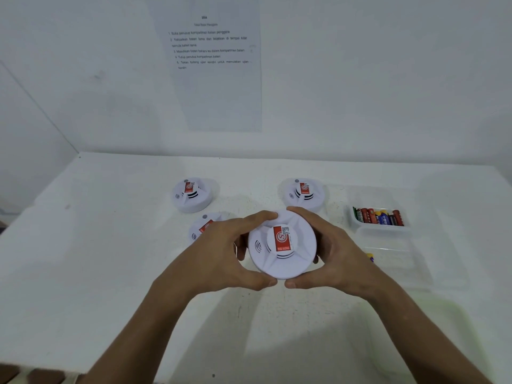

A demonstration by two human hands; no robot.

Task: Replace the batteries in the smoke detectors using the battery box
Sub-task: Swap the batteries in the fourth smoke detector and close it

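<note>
A smoke detector (pixel 282 245) is gripped face-up above the table's near centre by left hand (pixel 221 250) and right hand (pixel 336 249) (rim opposed), battery box (pixel 379 217) lying right, nearer the right hand.

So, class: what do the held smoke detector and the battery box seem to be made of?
Held smoke detector: probably moulded white plastic, matte, judging by its crisp ribs and slots. Battery box: likely clear thin plastic, glossy; the batteries show through its walls.
</note>
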